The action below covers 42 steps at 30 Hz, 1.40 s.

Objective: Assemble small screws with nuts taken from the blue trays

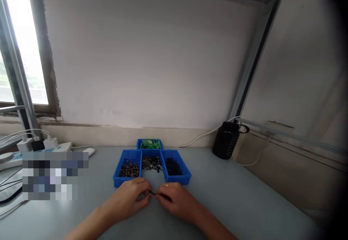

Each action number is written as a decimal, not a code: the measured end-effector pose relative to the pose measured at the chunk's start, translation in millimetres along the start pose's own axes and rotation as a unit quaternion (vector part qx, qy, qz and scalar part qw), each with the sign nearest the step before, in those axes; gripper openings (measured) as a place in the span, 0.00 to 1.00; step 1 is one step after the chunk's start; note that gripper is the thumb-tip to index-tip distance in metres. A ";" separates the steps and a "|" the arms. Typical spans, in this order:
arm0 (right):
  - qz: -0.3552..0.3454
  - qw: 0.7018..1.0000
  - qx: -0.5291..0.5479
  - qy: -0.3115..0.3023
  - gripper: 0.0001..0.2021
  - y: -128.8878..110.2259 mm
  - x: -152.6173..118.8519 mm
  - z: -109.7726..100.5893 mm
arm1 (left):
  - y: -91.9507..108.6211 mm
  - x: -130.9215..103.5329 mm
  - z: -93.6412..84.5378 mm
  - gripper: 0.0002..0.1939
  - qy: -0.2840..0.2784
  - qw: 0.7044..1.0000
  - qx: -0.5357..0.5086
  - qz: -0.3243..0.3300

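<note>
My left hand [135,193] and my right hand [174,199] meet just in front of the blue bins, fingertips closed in a pinch. A small, thin dark piece [153,193] spans the gap between them, with one end in each pinch; its exact kind is too small to make out. Beyond my left hand is a blue bin [116,180] of small metallic, brass-toned parts [128,169]. Past my right hand stands another blue bin [178,179] with small dark parts [173,167]. Between these bins lies a loose pile of dark and brass-toned pieces [151,163].
A third blue bin [139,143] with green pieces [150,144] stands behind the pile. A black bottle [226,140] is at the back right by the wall. On the left are a power strip [63,148] with plugs and cables, and a white mouse-like object [89,151].
</note>
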State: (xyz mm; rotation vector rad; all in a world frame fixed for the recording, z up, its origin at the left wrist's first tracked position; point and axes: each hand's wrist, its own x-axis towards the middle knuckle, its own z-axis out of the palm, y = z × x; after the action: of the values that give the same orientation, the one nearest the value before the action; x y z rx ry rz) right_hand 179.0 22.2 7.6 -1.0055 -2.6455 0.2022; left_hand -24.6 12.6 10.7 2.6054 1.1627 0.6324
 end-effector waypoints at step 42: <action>0.072 0.938 -0.317 -0.118 0.10 19.7 94.6 2.7 | -10.4 -10.9 33.7 0.13 -0.027 0.970 0.161 0.179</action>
State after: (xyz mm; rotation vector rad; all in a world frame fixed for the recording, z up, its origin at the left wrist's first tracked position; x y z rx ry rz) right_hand 123.4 99.9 22.2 -1.4422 -2.9196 -0.5785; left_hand -22.0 10.5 -26.1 3.1275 0.8407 0.4610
